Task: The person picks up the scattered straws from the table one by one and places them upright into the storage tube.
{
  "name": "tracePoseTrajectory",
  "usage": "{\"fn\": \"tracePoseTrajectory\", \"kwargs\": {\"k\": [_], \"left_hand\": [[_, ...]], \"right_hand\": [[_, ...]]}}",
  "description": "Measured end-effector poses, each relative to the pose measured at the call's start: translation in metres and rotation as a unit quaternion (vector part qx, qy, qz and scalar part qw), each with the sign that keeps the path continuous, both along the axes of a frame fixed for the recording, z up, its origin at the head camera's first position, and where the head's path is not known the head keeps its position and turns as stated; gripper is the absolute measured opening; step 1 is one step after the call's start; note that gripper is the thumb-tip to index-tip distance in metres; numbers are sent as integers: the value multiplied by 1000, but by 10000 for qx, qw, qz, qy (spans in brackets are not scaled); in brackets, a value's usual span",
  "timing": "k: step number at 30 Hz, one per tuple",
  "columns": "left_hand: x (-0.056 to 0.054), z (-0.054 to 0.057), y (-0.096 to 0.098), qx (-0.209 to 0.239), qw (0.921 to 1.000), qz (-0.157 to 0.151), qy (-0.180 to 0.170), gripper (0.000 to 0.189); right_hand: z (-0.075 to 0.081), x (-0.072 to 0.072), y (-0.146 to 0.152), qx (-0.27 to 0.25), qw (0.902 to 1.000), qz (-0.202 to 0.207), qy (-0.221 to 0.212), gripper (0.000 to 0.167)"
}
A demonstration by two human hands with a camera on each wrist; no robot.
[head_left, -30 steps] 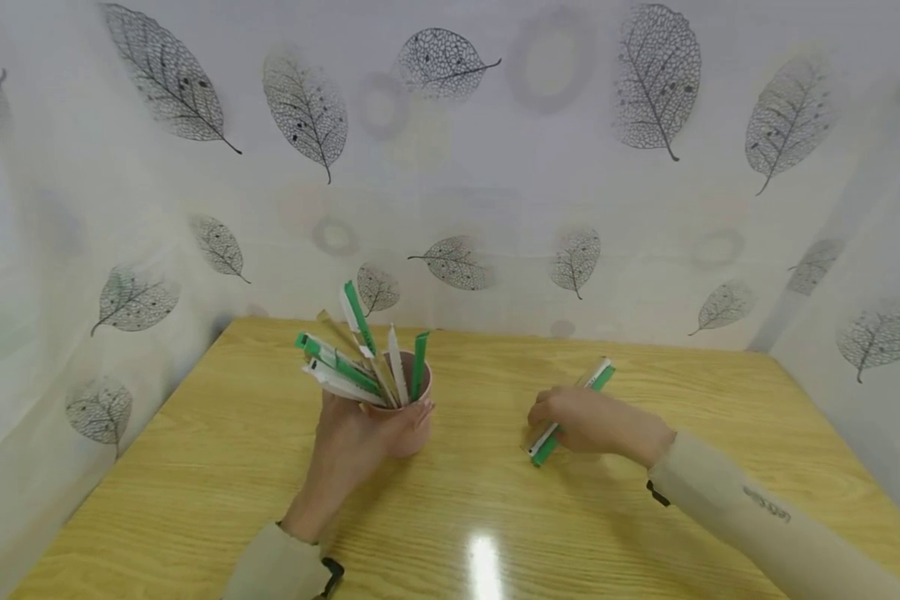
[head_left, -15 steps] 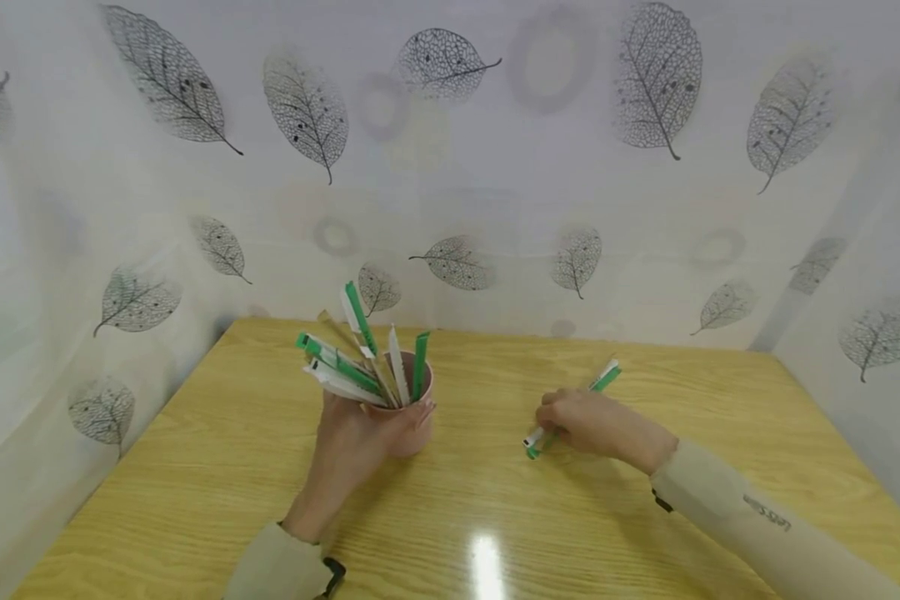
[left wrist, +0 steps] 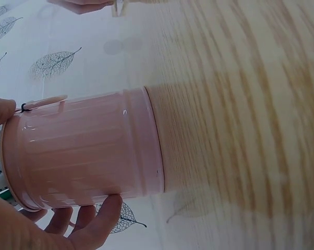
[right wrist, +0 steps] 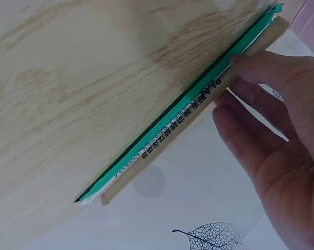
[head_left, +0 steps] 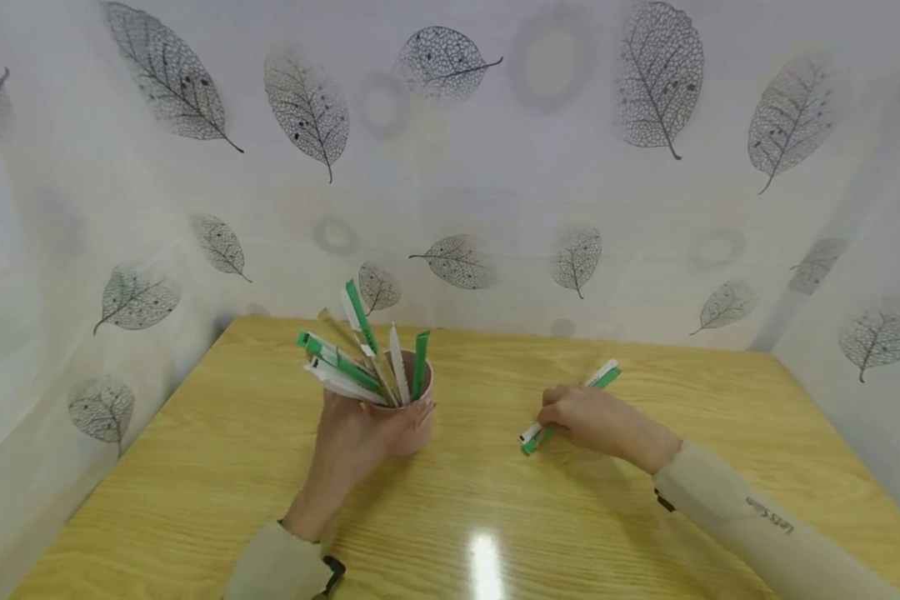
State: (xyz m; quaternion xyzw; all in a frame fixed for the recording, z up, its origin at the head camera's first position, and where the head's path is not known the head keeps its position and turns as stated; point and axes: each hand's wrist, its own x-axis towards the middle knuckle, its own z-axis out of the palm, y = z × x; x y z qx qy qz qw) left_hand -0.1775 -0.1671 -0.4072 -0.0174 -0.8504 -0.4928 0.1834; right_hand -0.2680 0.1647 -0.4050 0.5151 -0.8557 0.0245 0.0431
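Observation:
My left hand (head_left: 356, 450) holds a pink ribbed cup (left wrist: 84, 151) by its side and rim, thumb and fingers around it. The cup stands upright on the table. Several paper-wrapped straws (head_left: 360, 371) in green, white and brown lean out of it at different angles. To the right, my right hand (head_left: 588, 421) pinches a small bunch of wrapped straws between thumb and fingers. In the right wrist view the bunch shows a green straw (right wrist: 178, 107) and a brown straw (right wrist: 191, 114) with dark print, with a white edge between them. They lie side by side, slanted, close over the tabletop.
The wood-grain table (head_left: 450, 517) has a bright light reflection near its front. Behind it and at both sides hangs a pale cloth (head_left: 495, 183) printed with dark leaves.
My right hand has shifted slightly right, and the straws have turned in its fingers, their near ends swinging left and upward. My left hand and the cup have stayed put.

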Motion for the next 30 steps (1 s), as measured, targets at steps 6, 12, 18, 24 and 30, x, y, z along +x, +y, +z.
{"fn": "tracePoseTrajectory", "kwargs": {"k": [6,12,18,24,30], "left_hand": [[-2,1,1,-71,9999,35,-66,113],[-3,1,3,-11,10000,-51,4,111],[-5,4,2,-105,9997,-128,152,113],[-5,20,1,-1238,9922,-128,-35,98],[-8,44,9,-2376,9636,410,-1152,105]], "right_hand": [[-4,0,2,187,9993,-28,335,11],[-6,0,5,243,9978,-58,620,10],[-8,-1,9,220,9979,-42,601,11],[-8,-1,12,114,9983,-86,563,12],[-4,-2,14,-328,9989,-60,342,14]]}}
